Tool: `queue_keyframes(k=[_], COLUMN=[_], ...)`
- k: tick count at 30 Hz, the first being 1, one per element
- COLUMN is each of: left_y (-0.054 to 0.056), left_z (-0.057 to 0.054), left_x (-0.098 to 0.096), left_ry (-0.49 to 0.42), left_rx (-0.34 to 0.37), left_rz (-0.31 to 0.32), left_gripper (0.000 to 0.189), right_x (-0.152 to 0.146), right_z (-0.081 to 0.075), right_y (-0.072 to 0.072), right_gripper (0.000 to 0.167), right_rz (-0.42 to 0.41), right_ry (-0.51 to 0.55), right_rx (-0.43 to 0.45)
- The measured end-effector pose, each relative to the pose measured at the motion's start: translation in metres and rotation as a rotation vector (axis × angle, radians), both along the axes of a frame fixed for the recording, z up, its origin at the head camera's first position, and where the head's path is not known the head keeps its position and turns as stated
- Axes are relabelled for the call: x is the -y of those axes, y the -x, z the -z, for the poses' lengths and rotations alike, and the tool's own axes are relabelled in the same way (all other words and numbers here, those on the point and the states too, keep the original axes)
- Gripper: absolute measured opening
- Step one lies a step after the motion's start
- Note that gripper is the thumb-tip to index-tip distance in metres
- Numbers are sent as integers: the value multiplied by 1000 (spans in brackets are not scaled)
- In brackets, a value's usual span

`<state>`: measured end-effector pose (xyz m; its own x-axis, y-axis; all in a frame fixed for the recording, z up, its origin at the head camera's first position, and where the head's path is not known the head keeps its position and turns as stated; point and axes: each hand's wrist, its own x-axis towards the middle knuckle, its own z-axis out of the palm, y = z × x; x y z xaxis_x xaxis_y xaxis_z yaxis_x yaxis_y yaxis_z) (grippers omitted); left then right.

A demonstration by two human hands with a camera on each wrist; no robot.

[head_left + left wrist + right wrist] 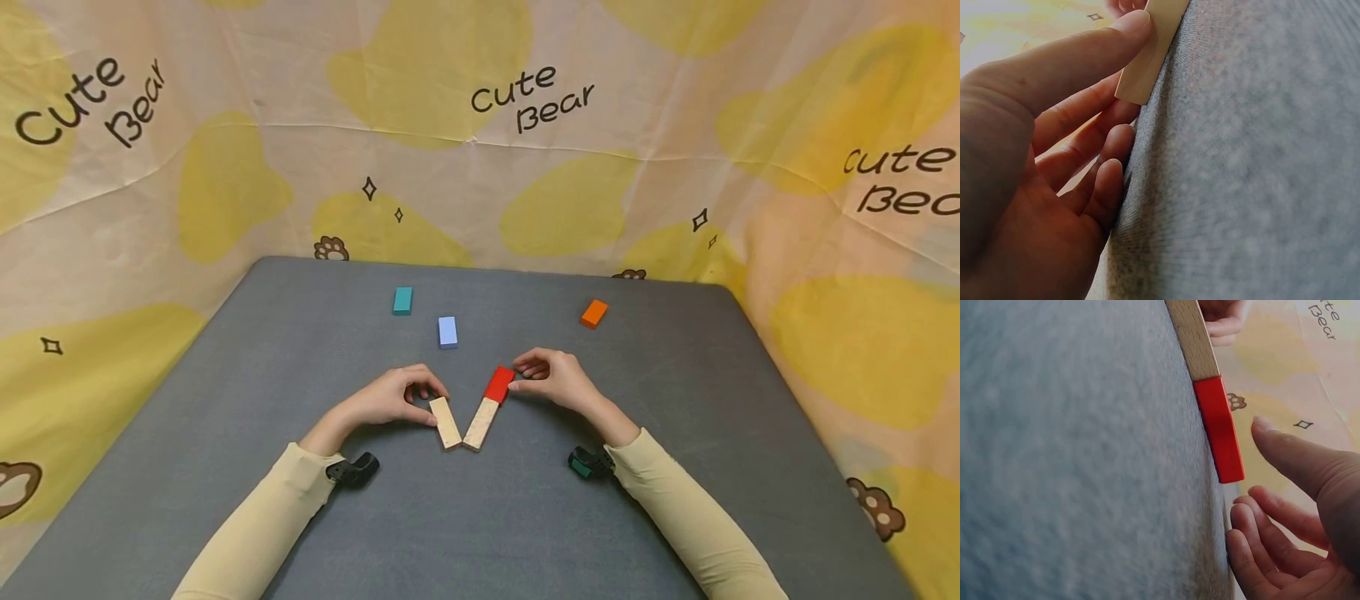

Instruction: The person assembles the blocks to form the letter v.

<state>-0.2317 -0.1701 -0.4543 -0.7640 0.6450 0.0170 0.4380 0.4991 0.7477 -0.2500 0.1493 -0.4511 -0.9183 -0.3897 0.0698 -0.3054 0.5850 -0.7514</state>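
Observation:
Two plain wooden blocks lie on the grey table in a V, their near ends meeting. My left hand (392, 397) pinches the far end of the left plain block (446, 425) between thumb and fingers; in the left wrist view the thumb lies along that block (1149, 53). A red block (498, 384) continues the line of the right plain block (481, 424), end to end with it. Beside the red block is my right hand (558, 383), fingers loosely bent around nothing. In the right wrist view a gap shows between its thumb and the red block (1219, 431).
Farther back on the grey table (300, 350) lie a teal block (402, 301), a light blue block (447, 332) and, to the right, an orange block (594, 313). A patterned cloth (420, 83) hangs behind the table's far edge and along its sides.

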Motion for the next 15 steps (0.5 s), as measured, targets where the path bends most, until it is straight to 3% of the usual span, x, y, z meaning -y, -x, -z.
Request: queue_keyframes(k=[8,15], left_y=[2,0], left_z=[3,1], left_x=[2,0], left_ry=[-42,-19], left_rx=[-29,-5], left_rz=[34,6], left_gripper=[37,38], right_x=[-7,-16], right_z=[0,1], right_y=[9,20], right_gripper=[43,41], right_rz=[2,45], right_ry=[46,56], right_rx=[-22,-56])
